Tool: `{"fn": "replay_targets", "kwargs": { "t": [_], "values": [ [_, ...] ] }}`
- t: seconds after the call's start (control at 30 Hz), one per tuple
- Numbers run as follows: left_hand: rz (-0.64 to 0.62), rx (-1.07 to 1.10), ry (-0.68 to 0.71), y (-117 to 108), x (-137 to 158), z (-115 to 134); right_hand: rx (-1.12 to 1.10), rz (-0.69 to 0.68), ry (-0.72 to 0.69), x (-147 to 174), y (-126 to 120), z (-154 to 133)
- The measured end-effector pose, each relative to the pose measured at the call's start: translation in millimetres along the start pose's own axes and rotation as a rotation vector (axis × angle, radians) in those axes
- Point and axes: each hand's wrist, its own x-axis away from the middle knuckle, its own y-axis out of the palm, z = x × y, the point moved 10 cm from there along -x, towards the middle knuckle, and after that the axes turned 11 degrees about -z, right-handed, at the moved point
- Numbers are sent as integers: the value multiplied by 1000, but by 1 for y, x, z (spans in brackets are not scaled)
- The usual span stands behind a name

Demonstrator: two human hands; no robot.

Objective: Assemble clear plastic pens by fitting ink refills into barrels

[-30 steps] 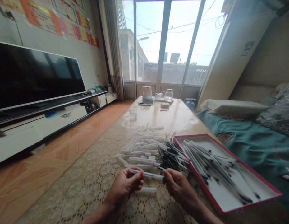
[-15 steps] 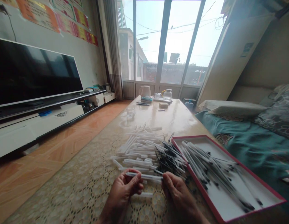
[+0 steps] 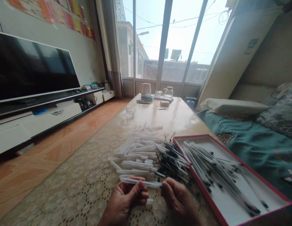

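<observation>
In the head view, my left hand (image 3: 129,196) pinches a whitish pen barrel (image 3: 152,184) between thumb and fingers. My right hand (image 3: 176,194) grips its right end, where a dark bit shows at the fingertips. The barrel lies level between both hands, above the table. Just beyond them spreads a pile of white pen barrels (image 3: 136,147). To its right is a heap of thin black-ended pen refills (image 3: 170,160). A shallow box (image 3: 230,202) with a pink-red rim holds several pens with black ends (image 3: 209,166). A short white piece (image 3: 149,201) lies between my hands.
The long table (image 3: 73,188) has a patterned cover. Toward its far end stand a glass cup (image 3: 130,111), a pale jug (image 3: 145,89), a glass pot (image 3: 169,91) and a small box (image 3: 164,103). A teal-covered sofa (image 3: 221,125) runs along the right, a TV cabinet (image 3: 54,116) on the left.
My right hand has shifted slightly left and down, its fingertips now at the barrel's right end. The thin piece it held above the barrel no longer shows separately. The view has tilted a little.
</observation>
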Motion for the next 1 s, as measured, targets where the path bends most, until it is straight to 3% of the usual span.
{"fn": "replay_targets", "kwargs": {
  "t": [0.27, 0.47, 0.67, 0.87, 1.0],
  "values": [
    [42, 56, -8, 0, 4, 2, -182, 28, -5, 0, 1, -1],
    [29, 55, -6, -1, 2, 1, 39, 134, -62, 2, -6, -6],
    [40, 59, 8, -2, 2, 1, 42, 76, -68, 1, -6, -4],
    [24, 39, 0, 0, 3, 2, 270, 94, -129, 4, -9, -15],
    [35, 45, 3, 0, 2, 4, 284, 93, -140, 5, -8, -16]
  ]
}}
